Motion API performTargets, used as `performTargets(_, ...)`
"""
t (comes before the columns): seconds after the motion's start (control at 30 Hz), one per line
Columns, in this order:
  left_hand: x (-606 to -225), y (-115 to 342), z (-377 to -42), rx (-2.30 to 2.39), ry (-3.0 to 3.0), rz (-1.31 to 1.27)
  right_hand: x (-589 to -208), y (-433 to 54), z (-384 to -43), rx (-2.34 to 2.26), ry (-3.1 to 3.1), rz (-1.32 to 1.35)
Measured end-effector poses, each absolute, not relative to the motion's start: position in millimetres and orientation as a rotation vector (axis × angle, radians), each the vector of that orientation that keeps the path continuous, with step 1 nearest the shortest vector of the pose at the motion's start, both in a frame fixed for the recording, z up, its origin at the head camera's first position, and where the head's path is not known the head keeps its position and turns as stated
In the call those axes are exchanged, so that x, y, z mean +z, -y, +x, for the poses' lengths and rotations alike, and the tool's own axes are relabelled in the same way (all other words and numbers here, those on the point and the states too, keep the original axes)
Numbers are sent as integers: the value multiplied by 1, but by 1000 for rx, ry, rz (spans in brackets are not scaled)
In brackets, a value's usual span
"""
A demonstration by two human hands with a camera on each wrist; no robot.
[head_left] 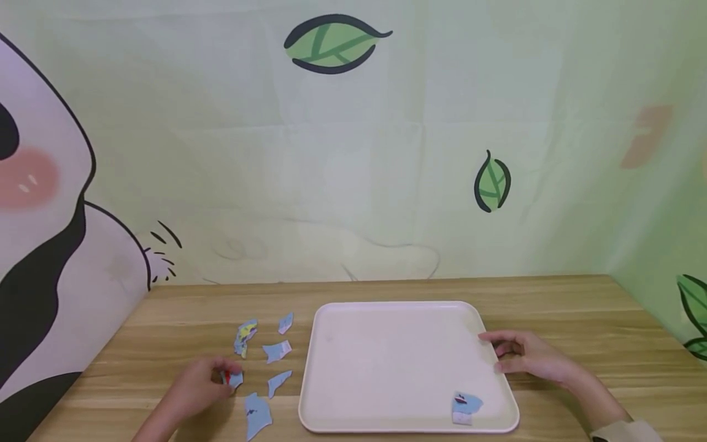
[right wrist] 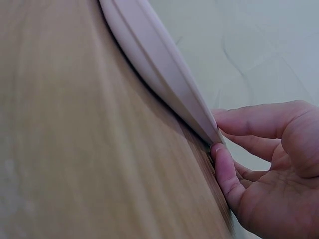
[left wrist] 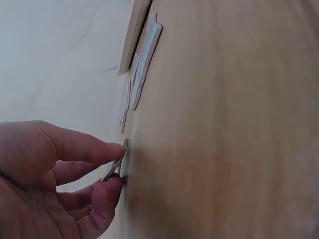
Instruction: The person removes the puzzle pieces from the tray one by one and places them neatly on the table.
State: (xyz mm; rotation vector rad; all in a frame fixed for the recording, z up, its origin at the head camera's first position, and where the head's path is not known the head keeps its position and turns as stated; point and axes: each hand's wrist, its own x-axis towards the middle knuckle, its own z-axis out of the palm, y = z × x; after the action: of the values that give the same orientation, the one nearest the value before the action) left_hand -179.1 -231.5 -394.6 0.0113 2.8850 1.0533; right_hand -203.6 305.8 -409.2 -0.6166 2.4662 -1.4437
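Observation:
On the left of the table, my left hand (head_left: 196,387) pinches a blue puzzle piece with a red patch (head_left: 235,379) between thumb and fingers. In the left wrist view that piece (left wrist: 115,164) is tilted close to the wood, partly hidden by the fingertips. My right hand (head_left: 533,356) holds the right rim of a white tray (head_left: 397,428). In the right wrist view, the thumb and forefinger of the hand (right wrist: 274,164) meet the tray's edge (right wrist: 169,74). Joined-looking blue and white puzzle pieces (head_left: 466,405) lie in the tray's front right corner.
Left of the tray lie several loose puzzle pieces: a yellow-and-blue one (head_left: 245,336), a small one (head_left: 285,323), a blue-and-white one (head_left: 277,351), a narrow one (head_left: 278,383) and a larger one (head_left: 257,416). A printed cloth (head_left: 359,153) hangs behind the wooden table (head_left: 558,307).

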Motion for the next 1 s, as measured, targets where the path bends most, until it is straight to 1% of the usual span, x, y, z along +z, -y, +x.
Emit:
performTargets(0.4,-394,232,-181,971,-2921,6,-410,-306,-204,-1441,-2470,-633)
performTargets(0.63,-392,222,-176,1188,-2869,11,-409,-306,-204,-1429,-2473,-635)
performTargets(0.7,-390,215,-174,1286,-2837,62,-409,-307,-204,-1430,-2469,-635)
performTargets(0.8,-387,203,-174,1446,-2722,219,-408,-309,-204,-1429,-2466,-640)
performTargets(0.93,-382,184,-175,1534,-2581,379,-408,-310,-203,-1427,-2467,-642)
performTargets(1.0,-380,172,-176,1551,-2553,413,-408,-310,-203,-1429,-2467,-640)
